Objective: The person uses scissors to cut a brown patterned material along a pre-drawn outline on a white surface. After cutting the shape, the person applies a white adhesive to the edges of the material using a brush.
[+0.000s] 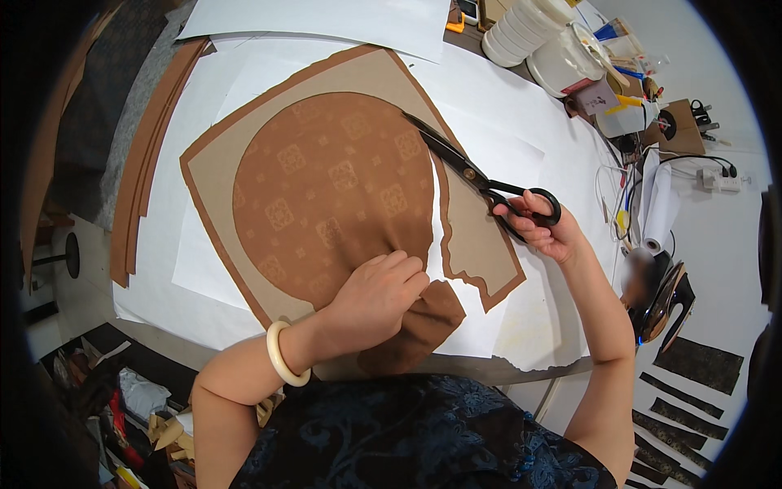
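Observation:
A brown fabric with a tone-on-tone pattern [326,191] shows as a large round inside a beige border [218,191] edged in brown. My left hand [375,293] is closed on the round's lower right part, pinching it so that creases run up from the fingers. A brown flap [419,334] hangs below that hand. My right hand [542,228] has its fingers through the handles of large black scissors [468,173]. Their blades lie along the round's upper right edge, tips at the end of the cut. To the right, a beige border strip [481,236] has parted from the round.
White paper [562,318] covers the table under the fabric. Long brown strips [155,155] lie at the left edge. White tubs [562,61] and tools stand at the back right. An iron [668,306] and dark strips [688,411] are at the right, scraps [142,391] at lower left.

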Available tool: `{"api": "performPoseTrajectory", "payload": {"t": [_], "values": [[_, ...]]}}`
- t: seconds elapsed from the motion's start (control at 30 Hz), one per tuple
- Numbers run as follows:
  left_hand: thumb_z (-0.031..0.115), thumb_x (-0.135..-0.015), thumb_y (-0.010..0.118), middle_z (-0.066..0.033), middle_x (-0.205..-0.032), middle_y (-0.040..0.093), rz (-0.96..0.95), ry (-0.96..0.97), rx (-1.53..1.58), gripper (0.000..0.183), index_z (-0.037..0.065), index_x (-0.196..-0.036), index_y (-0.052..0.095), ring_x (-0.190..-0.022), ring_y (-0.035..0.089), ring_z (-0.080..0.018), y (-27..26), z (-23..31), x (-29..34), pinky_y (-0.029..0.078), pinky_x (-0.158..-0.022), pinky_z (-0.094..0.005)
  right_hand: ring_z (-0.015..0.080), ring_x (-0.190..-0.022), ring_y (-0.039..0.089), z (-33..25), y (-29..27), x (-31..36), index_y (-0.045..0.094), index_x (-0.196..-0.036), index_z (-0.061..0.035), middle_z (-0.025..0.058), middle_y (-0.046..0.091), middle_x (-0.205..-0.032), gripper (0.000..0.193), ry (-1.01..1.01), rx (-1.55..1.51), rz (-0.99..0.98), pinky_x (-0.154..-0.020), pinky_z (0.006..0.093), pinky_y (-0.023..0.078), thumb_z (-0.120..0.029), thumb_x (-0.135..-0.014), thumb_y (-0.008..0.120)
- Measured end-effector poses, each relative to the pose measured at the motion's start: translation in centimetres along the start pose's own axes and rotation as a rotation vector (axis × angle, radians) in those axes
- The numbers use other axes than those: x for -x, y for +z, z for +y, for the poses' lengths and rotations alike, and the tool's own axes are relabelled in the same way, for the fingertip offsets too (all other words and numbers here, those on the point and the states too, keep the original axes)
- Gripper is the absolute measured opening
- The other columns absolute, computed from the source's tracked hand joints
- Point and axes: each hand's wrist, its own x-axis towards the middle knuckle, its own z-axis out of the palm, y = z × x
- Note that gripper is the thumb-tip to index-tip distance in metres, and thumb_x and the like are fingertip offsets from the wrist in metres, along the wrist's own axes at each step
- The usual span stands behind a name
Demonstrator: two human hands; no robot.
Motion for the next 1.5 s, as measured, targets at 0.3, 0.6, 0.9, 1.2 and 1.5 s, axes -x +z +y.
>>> {"api": "performPoseTrajectory", "payload": {"t": [0.3, 0.6, 0.9, 1.2, 1.5], "values": [[-0.001, -0.089, 0.061, -0.0135, -0.093, 0.056, -0.019, 0.0, 0.01, 0.002, 0.0, -0.09, 0.061, -0.089, 0.056, -0.0328, -0.1, 0.0, 0.0, 0.049, -0.08, -0.0422, 0.0021, -0.05, 0.031, -1.5, 0.9, 0.1, 0.064, -0.122, 0.0151, 0.0027, 0.054, -0.076, 0.053, -0.09, 0.241, 0.06, -0.036, 0.0168, 0.026, -0.035, -0.106, 0.07], [-0.006, -0.079, 0.057, -0.0138, -0.094, 0.057, -0.023, 0.012, -0.012, 0.012, -0.001, -0.089, 0.061, -0.091, 0.057, -0.0328, -0.1, 0.0, 0.0, 0.05, -0.081, -0.042, 0.0013, -0.044, 0.034, -2.8, 1.8, -0.1, 0.073, -0.115, 0.0109, -0.0009, 0.057, -0.065, 0.041, -0.111, 0.393, 0.123, -0.038, 0.0193, 0.022, -0.029, -0.106, 0.071], [-0.001, -0.09, 0.063, -0.0127, -0.092, 0.054, -0.018, 0.008, 0.006, 0.004, 0.001, -0.091, 0.06, -0.088, 0.055, -0.033, 0.1, -0.2, 0.1, 0.048, -0.08, -0.0425, 0.0011, -0.043, 0.037, -4.4, 2.4, -1.1, 0.076, -0.115, 0.0078, -0.0015, 0.059, -0.063, 0.037, -0.112, 0.521, 0.133, -0.037, 0.0189, 0.023, -0.027, -0.102, 0.076], [-0.002, -0.09, 0.063, -0.0128, -0.092, 0.054, -0.016, 0.002, 0.004, 0.005, 0.001, -0.091, 0.06, -0.087, 0.056, -0.0331, 0.3, -0.3, 0.2, 0.048, -0.08, -0.0429, 0.0013, -0.045, 0.037, -4.6, 2.4, -1.6, 0.075, -0.115, 0.0102, -0.0008, 0.058, -0.063, 0.045, -0.128, 0.577, 0.128, -0.038, 0.0194, 0.022, -0.032, -0.099, 0.079], [-0.002, -0.089, 0.064, -0.0128, -0.091, 0.054, -0.004, 0.013, 0.005, 0.005, 0.001, -0.09, 0.06, -0.087, 0.056, -0.0332, 0.3, -0.4, 0.2, 0.048, -0.079, -0.0429, 0.0023, -0.046, 0.038, -5.9, 2.3, -2.3, 0.076, -0.114, 0.0077, -0.0009, 0.058, -0.063, 0.041, -0.132, 0.64, 0.08, -0.039, 0.0204, 0.022, -0.03, -0.098, 0.082]]}}
